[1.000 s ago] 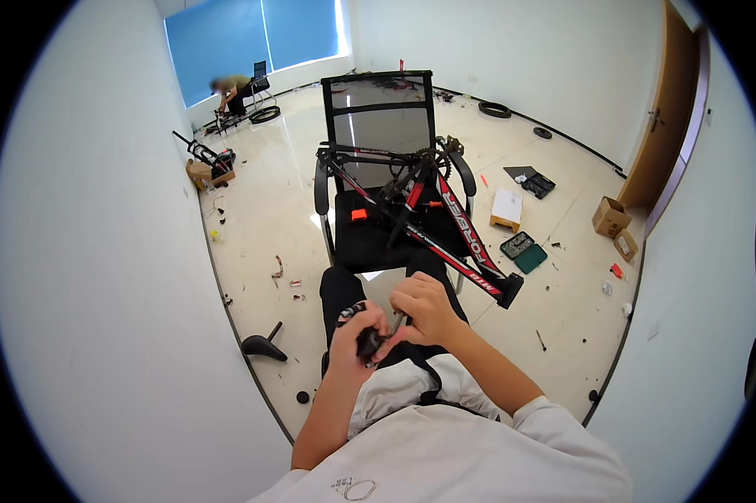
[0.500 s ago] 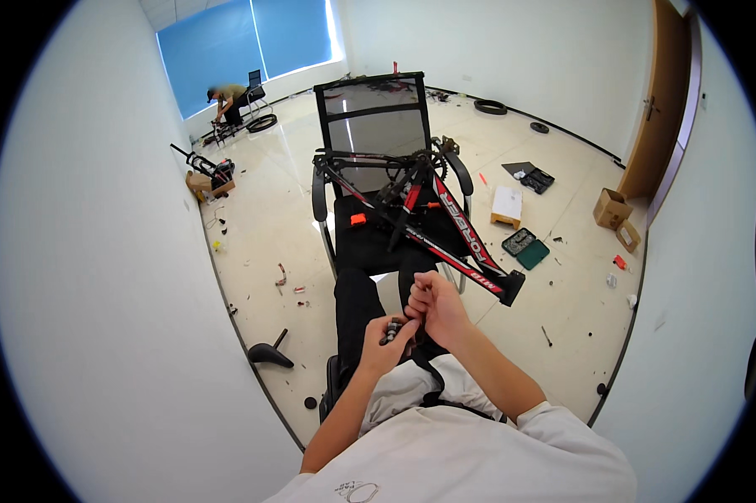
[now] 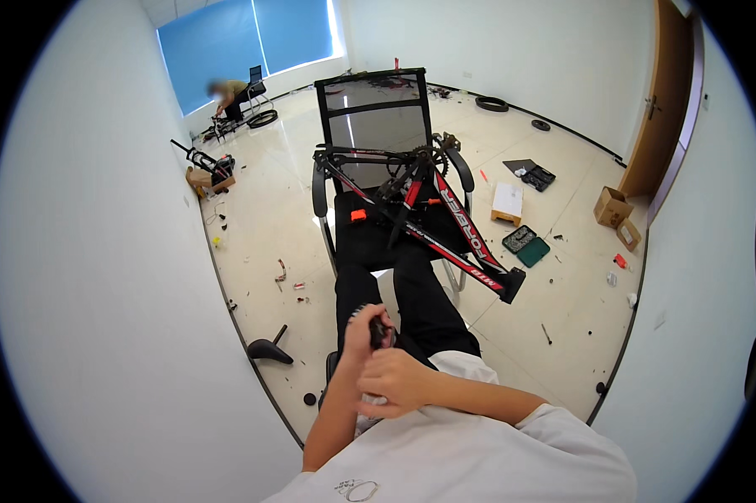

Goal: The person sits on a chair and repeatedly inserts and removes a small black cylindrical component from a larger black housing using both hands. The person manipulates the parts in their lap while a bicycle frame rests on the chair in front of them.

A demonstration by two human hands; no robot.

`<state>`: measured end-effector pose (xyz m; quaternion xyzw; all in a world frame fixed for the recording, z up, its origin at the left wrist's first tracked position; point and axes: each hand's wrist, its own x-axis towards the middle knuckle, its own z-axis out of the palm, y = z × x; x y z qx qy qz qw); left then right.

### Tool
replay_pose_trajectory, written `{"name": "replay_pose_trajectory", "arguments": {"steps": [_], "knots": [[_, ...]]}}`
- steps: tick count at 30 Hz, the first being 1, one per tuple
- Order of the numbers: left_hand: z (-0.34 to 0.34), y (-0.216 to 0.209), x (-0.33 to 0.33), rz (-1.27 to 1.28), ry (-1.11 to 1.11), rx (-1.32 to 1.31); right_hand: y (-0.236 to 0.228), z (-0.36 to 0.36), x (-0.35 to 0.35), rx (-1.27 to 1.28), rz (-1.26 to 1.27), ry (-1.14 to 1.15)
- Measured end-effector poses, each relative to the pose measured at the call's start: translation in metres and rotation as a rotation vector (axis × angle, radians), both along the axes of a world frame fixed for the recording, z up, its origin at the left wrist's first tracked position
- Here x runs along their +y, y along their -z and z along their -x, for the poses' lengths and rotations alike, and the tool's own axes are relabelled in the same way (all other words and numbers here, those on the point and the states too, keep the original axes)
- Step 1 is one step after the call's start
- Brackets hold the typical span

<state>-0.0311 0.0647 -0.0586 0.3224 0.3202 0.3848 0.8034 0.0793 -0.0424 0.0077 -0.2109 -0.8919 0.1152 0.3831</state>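
Over my lap, my left hand [image 3: 361, 333] is closed round a small dark part [image 3: 381, 334] with some silver on it. Its kind is too blurred to make out. My right hand [image 3: 397, 381] lies just below, across the left wrist, its fingers curled inward. Whatever those fingers hold, if anything, is hidden. A black, red and white bicycle frame [image 3: 462, 230] with its crank lies across the black mesh chair [image 3: 374, 138] facing me. On the chair seat, left of the frame tubes, rests an orange-red piece [image 3: 358, 215].
On the floor to the right are a green tool case [image 3: 526, 246], a black tool case [image 3: 536, 176], a white-topped box [image 3: 507, 203] and cardboard boxes [image 3: 614, 207]. At left lie a saddle [image 3: 270, 350] and a bicycle fork [image 3: 200, 159]. A person [image 3: 229, 96] bends over parts at the far left.
My right hand has moved down and left, from beside the left fingers to below them across the wrist. My left hand, still gripping the dark part, has tilted upward and shifted slightly left.
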Motion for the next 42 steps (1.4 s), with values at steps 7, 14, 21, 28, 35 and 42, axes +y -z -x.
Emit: {"name": "replay_pose_trajectory", "arguments": {"steps": [7,14,21,28,35,42], "knots": [[0.008,-0.061,-0.023,-0.225,-0.07,0.067,0.044,-0.083,0.093,0.214,0.737,0.011],[-0.031,0.018,-0.028,-0.273,0.056,0.215,-0.055,-0.059,0.063,0.4,1.115,-0.38],[-0.027,-0.013,-0.036,-0.732,-0.012,0.608,-0.022,-0.06,0.017,-0.254,0.939,-0.53],[-0.03,-0.018,-0.033,-0.511,-0.186,0.434,-0.017,-0.029,-0.012,-0.624,0.387,-0.117],[-0.007,-0.057,-0.034,-0.38,-0.2,0.12,0.031,-0.049,0.042,-0.383,0.6,0.21],[-0.028,-0.028,-0.039,-0.347,0.238,0.302,-0.001,-0.089,0.102,0.242,0.894,0.162]]}}
